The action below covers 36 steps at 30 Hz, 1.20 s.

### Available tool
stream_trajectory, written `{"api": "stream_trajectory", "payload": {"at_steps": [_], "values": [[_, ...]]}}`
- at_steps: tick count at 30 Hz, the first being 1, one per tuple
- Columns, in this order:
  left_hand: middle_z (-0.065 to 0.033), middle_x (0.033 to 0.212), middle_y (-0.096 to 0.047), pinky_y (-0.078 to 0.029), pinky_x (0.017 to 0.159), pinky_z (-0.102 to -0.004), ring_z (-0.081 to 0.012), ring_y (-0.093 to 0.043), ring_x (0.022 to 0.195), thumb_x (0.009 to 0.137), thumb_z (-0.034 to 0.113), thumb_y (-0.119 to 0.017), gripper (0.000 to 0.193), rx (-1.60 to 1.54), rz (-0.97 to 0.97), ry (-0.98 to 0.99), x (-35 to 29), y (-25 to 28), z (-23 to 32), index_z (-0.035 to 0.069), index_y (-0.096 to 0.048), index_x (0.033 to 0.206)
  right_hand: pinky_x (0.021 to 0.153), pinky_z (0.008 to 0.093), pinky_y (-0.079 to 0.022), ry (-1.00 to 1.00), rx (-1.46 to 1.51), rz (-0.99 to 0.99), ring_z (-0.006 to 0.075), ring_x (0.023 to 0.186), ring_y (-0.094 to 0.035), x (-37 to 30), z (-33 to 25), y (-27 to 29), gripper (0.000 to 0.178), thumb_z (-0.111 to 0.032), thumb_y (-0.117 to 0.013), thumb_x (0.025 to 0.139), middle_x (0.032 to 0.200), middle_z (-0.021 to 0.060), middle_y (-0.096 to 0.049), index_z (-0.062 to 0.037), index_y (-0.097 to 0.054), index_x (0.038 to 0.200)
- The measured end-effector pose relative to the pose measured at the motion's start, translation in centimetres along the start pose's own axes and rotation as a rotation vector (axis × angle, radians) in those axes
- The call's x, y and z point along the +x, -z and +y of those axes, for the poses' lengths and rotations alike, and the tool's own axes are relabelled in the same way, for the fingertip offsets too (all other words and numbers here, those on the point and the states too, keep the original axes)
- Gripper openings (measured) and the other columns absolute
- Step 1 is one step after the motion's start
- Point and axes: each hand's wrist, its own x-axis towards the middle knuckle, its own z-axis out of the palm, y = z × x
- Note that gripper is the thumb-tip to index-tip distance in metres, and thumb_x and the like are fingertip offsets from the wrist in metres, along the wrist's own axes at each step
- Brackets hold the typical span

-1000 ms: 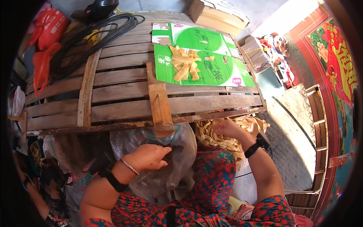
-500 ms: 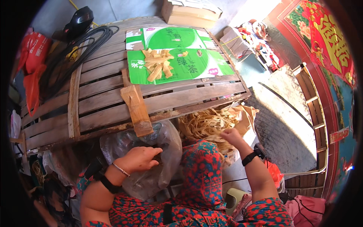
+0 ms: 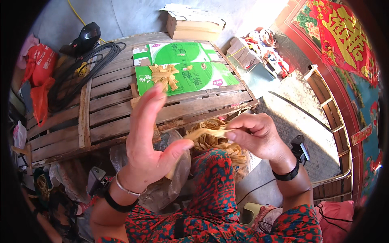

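Observation:
My right hand (image 3: 259,135) pinches a tan, dry-looking flat strip (image 3: 208,132) between thumb and fingers, in front of my lap. The strip stretches left toward my left thumb, and part of it is hidden behind that hand. My left hand (image 3: 148,141) is raised with fingers up and thumb spread; it is open and does not grip the strip. Below my right hand lies a heap of similar tan strips (image 3: 221,148). Under my left hand sits a clear plastic bag (image 3: 182,174). Several short folded strips (image 3: 164,73) lie crossed on a flattened green cardboard (image 3: 202,83).
The cardboard lies on a slatted wooden table (image 3: 109,107). A coiled black cable (image 3: 60,83) and red plastic bags (image 3: 40,65) are at the left. A cardboard box (image 3: 194,29) stands at the back. On the right are a metal-framed slatted piece (image 3: 330,101) and pink cloth (image 3: 336,218).
Both hands have risen and come closer together. My right hand has left the heap and now holds a strip. My left hand has lifted from the plastic bag and spread its fingers.

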Motion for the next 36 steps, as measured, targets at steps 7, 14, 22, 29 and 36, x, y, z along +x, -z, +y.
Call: {"api": "stream_trajectory", "payload": {"at_steps": [7,14,22,29,36], "values": [[-0.016,0.119,-0.062,-0.046,0.095,-0.0343,-0.0287,-0.061,0.11,0.083,0.008,-0.069,0.042,-0.067,-0.368,0.312,-2.0,0.9,1.4,0.0,-0.057,0.122,0.059,0.0445,-0.049,-0.082,-0.924,0.175,0.031,0.064,-0.065,2.2,13.6,0.8,0.019,-0.027,-0.064,0.086,0.066,0.0151,-0.062,-0.0076,-0.067,0.089],[-0.014,0.103,-0.067,-0.05,0.085,-0.0333,-0.0258,-0.065,0.095,0.082,0.004,-0.066,0.025,-0.06,-0.637,0.601,-8.9,3.1,-0.4,0.001,-0.065,0.107,0.081,0.044,-0.049,-0.379,-1.094,-0.006,0.0313,0.097,-0.061,-7.9,27.8,-1.0,0.043,-0.04,-0.07,0.08,0.104,0.0131,-0.062,-0.0097,-0.062,0.109],[-0.0135,0.095,-0.066,-0.052,0.072,-0.0303,-0.0234,-0.066,0.081,0.083,0.003,-0.067,0.024,-0.128,-0.832,0.646,-10.3,1.0,-0.8,0.001,-0.063,0.107,0.077,0.0454,-0.053,-0.936,-0.712,-0.227,0.0378,0.088,-0.067,-11.5,29.2,-5.7,0.032,-0.026,-0.055,0.083,0.095,0.0268,-0.067,0.0032,-0.068,0.089],[-0.0132,0.091,-0.066,-0.051,0.069,-0.0307,-0.024,-0.065,0.078,0.083,0.002,-0.066,0.02,-0.083,-0.781,0.536,-8.4,-1.0,-1.0,0.0,-0.063,0.103,0.047,0.0216,-0.037,-0.545,0.505,0.302,0.0061,0.049,-0.04,-7.6,23.0,2.2,0.027,-0.027,-0.047,0.102,0.062,-0.0039,-0.046,-0.0038,-0.059,0.109],[-0.0114,0.088,-0.065,-0.051,0.07,-0.0294,-0.0218,-0.064,0.076,0.084,0.0,-0.065,0.02,-0.102,-0.646,0.471,-6.1,-3.0,-0.4,0.001,-0.063,0.104,0.044,0.02,-0.026,-0.04,0.366,0.66,0.0037,0.048,-0.032,-1.7,6.4,7.5,0.036,-0.03,-0.045,0.103,0.06,-0.0055,-0.038,0.0027,-0.053,0.116]]}}
